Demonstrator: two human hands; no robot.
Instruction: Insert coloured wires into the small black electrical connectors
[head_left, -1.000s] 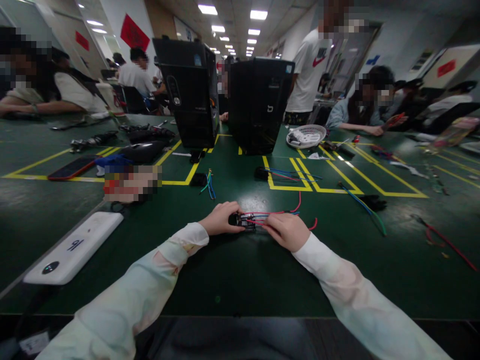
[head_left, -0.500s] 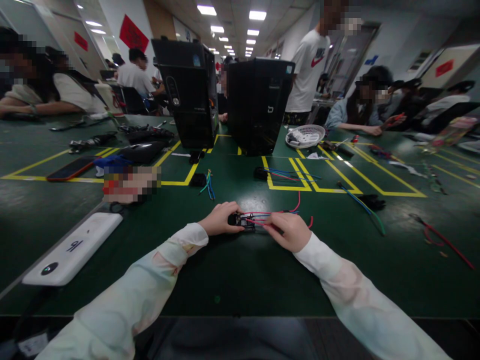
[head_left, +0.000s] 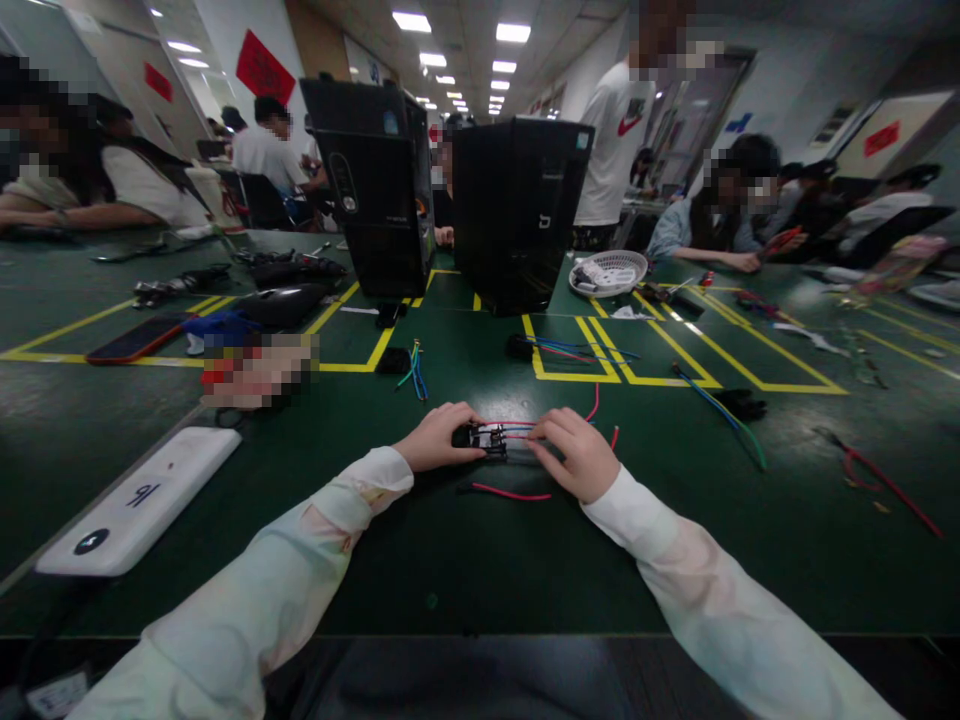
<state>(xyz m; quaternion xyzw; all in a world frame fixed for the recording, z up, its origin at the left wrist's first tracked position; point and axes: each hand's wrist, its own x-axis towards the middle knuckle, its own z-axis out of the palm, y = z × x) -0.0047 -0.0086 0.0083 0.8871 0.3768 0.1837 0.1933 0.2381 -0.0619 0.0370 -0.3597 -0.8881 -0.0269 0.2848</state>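
My left hand (head_left: 439,437) is closed around a small black plug-like part (head_left: 486,440) with metal bits in it; its exact kind is hard to make out. Red and blue wires (head_left: 517,428) run from this part toward the right. At the wires, my right hand (head_left: 576,455) has its fingers curled, with the index fingertip on them. A separate short red wire (head_left: 511,493) with a dark end lies on the table just in front of both hands.
Beyond the hands lie black parts with coloured wires (head_left: 416,370), (head_left: 577,348). A white power bank (head_left: 142,500) marked 16 is at left. Two black computer towers (head_left: 367,190), (head_left: 517,210) and a white basket (head_left: 609,272) stand farther back. People sit around the green table (head_left: 420,570).
A red wire now lies loose on the table in front of my hands. My right hand's fingers have shifted slightly, while my left hand keeps its hold on the black part.
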